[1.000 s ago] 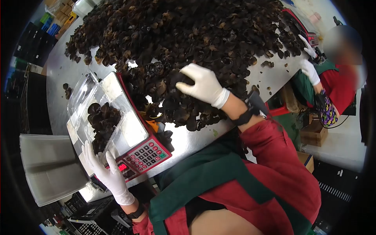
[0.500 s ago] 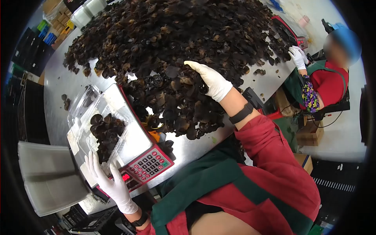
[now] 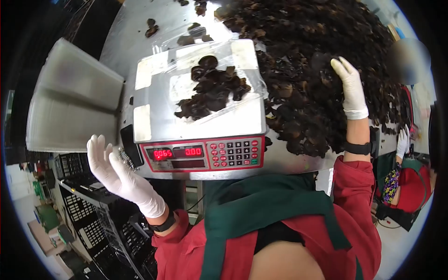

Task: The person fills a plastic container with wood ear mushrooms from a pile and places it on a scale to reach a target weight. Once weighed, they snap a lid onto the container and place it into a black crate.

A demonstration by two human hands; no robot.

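My left hand [image 3: 122,177], in a white glove, is raised left of the scale's display with its fingers apart and nothing in it. At the pile of dark wood ear mushrooms [image 3: 298,98], my gloved right hand [image 3: 351,88] curls its fingers round some of the pieces; its palm side is partly hidden. Between the hands stands a red-framed digital scale [image 3: 205,154] with lit red digits. A clear plastic container [image 3: 254,86] lies on its plate, holding a small heap of wood ear mushrooms [image 3: 212,88].
A stack of clear plastic trays [image 3: 74,102] stands at the table's left edge. Loose mushroom pieces [image 3: 151,28] lie on the metal table [image 3: 126,37]. Black crates [image 3: 93,219] are below left. A co-worker's gloved hand [image 3: 402,142] is at the far right.
The view has turned left, so the scale appears central and upright. My left hand has come away from the container's edge. My right hand remains at the pile.
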